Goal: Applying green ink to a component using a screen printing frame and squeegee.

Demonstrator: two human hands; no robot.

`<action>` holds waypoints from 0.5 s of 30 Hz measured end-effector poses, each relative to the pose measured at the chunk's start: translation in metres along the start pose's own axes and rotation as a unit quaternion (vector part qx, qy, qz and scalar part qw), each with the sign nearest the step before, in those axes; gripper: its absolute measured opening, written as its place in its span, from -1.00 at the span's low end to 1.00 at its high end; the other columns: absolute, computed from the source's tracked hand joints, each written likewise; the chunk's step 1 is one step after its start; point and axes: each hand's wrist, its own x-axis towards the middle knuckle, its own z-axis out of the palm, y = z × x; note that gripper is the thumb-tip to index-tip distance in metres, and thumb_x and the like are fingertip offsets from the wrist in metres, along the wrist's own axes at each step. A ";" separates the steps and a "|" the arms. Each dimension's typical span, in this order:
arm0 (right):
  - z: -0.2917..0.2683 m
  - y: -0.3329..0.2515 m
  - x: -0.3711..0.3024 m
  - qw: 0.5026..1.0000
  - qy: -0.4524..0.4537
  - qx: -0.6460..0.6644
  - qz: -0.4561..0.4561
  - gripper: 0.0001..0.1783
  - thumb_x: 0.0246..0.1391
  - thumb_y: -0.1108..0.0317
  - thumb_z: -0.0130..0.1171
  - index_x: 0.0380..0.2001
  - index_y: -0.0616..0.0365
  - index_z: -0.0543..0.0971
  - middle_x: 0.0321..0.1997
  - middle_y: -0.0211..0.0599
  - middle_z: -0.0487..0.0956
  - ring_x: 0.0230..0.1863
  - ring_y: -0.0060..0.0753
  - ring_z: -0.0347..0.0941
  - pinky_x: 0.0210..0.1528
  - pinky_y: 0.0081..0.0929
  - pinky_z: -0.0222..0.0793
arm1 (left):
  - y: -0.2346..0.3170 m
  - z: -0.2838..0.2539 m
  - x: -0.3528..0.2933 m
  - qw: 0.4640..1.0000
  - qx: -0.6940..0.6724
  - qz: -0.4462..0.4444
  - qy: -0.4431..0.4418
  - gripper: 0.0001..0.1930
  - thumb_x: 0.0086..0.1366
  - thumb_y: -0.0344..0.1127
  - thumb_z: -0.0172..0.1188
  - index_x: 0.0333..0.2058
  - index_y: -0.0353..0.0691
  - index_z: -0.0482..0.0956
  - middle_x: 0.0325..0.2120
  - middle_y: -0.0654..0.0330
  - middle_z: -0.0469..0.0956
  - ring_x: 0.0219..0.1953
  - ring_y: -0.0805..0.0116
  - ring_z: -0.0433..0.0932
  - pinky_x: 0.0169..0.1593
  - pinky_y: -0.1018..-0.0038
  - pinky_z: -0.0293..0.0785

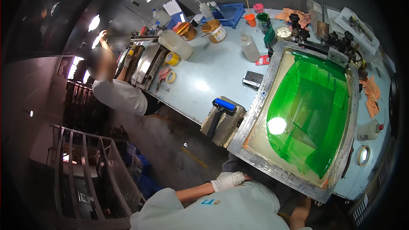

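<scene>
A screen-printing frame [255,156] of grey metal lies in front of me, with wet green ink [298,102] spread over its mesh. My left hand [228,181], in a white glove, rests against my body below the frame's near left corner; its fingers are mostly hidden. At the near edge of the frame, my right forearm [300,213] reaches up under it, and the frame covers the fingers of that hand. A blue ink roller [225,104] with a black handle lies on a block to the left of the frame.
A pale blue table [200,66] extends to the left, carrying a squeeze bottle [249,47], ink tins [214,31], tape rolls [172,58] and a blue crate [232,15]. Another person [121,96] works at its far left. A metal rack [87,166] stands lower left. Orange rags [370,96] lie at right.
</scene>
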 end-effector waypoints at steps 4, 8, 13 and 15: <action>0.137 -0.149 0.081 0.998 0.027 0.019 -0.045 -0.77 0.12 0.30 0.37 -0.19 0.04 0.57 -0.32 -0.31 0.55 -0.33 -0.33 0.50 -0.27 -0.28 0.48 | 0.010 0.003 0.043 0.977 0.011 0.205 0.050 -0.57 0.32 -0.35 0.12 0.17 -0.23 0.46 -0.14 -0.10 0.47 -0.05 -0.05 0.52 0.04 0.20 0.47; 0.111 -0.125 0.087 0.989 0.092 0.041 -0.106 -0.82 0.10 0.30 0.38 -0.26 0.06 0.60 -0.38 -0.34 0.54 -0.36 -0.37 0.49 -0.31 -0.30 0.47 | 0.012 0.056 0.091 0.960 -0.048 0.210 -0.178 -0.61 0.36 -0.39 -0.02 0.13 -0.22 0.50 -0.13 -0.09 0.53 0.00 -0.01 0.55 0.11 0.22 0.47; 0.082 -0.051 0.088 0.960 0.213 0.092 -0.153 -0.87 0.08 0.31 0.40 -0.35 0.08 0.65 -0.46 -0.38 0.54 -0.39 -0.41 0.47 -0.35 -0.33 0.46 | 0.045 0.107 0.139 0.841 -0.206 0.309 -0.394 -0.66 0.27 -0.34 0.23 0.03 -0.19 0.59 -0.06 0.00 0.57 0.01 0.17 0.57 0.15 0.34 0.44; 0.011 0.008 0.075 0.962 0.219 -0.013 -0.164 -0.88 0.13 0.32 0.33 -0.34 0.11 0.66 -0.44 -0.41 0.55 -0.37 -0.39 0.48 -0.35 -0.32 0.50 | 0.072 0.079 0.133 0.817 -0.203 0.231 -0.487 -0.48 0.15 -0.36 0.29 0.14 -0.20 0.54 0.04 0.03 0.56 0.09 0.17 0.54 0.20 0.36 0.40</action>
